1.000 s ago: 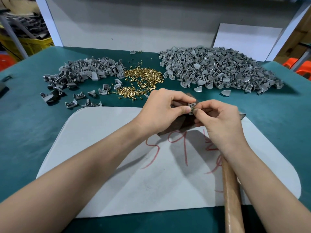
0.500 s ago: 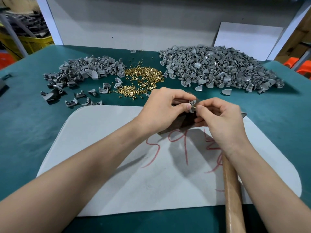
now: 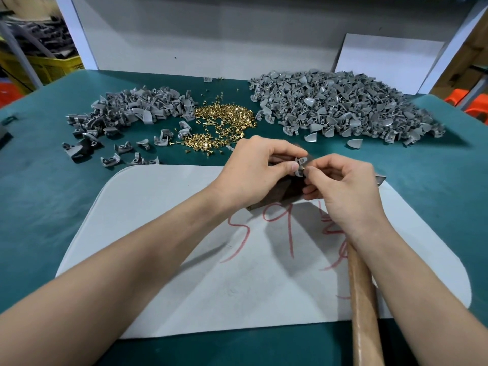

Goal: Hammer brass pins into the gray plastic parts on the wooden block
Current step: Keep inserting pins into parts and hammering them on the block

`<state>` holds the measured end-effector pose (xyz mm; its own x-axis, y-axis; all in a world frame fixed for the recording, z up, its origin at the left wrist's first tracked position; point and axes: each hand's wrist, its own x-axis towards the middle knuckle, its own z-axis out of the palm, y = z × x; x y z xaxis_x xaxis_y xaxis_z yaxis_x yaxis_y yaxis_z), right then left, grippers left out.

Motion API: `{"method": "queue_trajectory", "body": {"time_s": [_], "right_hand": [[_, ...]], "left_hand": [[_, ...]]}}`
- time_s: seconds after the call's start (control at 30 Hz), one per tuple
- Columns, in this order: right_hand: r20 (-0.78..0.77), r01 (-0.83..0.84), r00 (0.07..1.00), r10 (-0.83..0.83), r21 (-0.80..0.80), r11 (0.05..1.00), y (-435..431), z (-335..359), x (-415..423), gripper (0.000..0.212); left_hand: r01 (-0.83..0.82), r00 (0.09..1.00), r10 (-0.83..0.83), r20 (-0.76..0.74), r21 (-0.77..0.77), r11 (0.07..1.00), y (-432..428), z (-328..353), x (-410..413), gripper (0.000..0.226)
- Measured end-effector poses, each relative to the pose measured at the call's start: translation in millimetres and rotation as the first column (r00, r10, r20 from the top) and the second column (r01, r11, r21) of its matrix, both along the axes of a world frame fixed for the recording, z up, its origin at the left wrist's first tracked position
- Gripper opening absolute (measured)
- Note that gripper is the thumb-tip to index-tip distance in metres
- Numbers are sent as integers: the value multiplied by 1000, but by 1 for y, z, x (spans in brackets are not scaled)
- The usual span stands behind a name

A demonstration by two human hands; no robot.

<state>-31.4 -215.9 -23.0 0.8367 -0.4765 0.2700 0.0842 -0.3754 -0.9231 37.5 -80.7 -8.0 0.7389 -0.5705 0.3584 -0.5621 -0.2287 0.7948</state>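
while the head camera looked down over both forearms, the left hand point(image 3: 253, 175) was pinching one gray plastic part point(image 3: 301, 165) between thumb and fingertips. it propped the part on top of the dark wooden block point(image 3: 285, 191), presumably so the hole faced up with something firm beneath. the right hand point(image 3: 343, 191) had thumb and forefinger closed on a small brass pin point(image 3: 304, 169), its tip right at the part's hole. that fine pinch looked like the way to start the pin straight before any blow.

the block stood on the pale gray mat point(image 3: 184, 260), mostly hidden by both hands. the mat probably cushioned the strokes and spared the green table point(image 3: 39, 207). the hammer point(image 3: 361, 299) lay with its wooden handle running under the right forearm toward the camera. whether the lower fingers of that hand gripped it could not be told, but it sat where it needed no reach.

supplies were spread across the far side. the heap of loose brass pins point(image 3: 224, 120) lay in the middle, near the left hand. a small heap of gray parts point(image 3: 137, 107) lay to its left and a much larger heap point(image 3: 338, 107) to its right. a few pieces in the larger heap seemed to show pins, so it was likely finished stock. the step in hand seemed to be seating the pin, with hammering not yet begun.
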Motion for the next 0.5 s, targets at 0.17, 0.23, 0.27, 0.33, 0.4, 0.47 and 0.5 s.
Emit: {"method": "queue_trajectory", "body": {"time_s": [0.17, 0.23, 0.27, 0.33, 0.4, 0.47, 0.5], "right_hand": [[-13, -1, 1000, 1, 59, 998, 0, 0, 1, 25], [-9, 5, 1000, -4, 59, 998, 1, 0, 1, 25], [-7, 7, 1000, -7, 57, 998, 1, 0, 1, 25], [-4, 10, 1000, -10, 56, 998, 1, 0, 1, 23], [-4, 9, 1000, -9, 59, 998, 1, 0, 1, 22], [-5, 8, 1000, -8, 63, 998, 1, 0, 1, 23], [-5, 9, 1000, -8, 66, 998, 1, 0, 0, 23]], "left_hand": [[2, 1000, -2, 12, 8, 1000, 1, 1, -1, 25], [0, 1000, 0, 15, 6, 1000, 1, 1, -1, 25], [-1, 1000, 1, 15, 6, 1000, 1, 1, -1, 25], [-1, 1000, 1, 11, 7, 1000, 1, 2, -1, 25], [4, 1000, -4, 11, 10, 1000, 1, 2, -1, 25], [5, 1000, -5, 11, 10, 1000, 1, 2, -1, 25], [2, 1000, -2, 10, 9, 1000, 1, 2, -1, 25]]}}
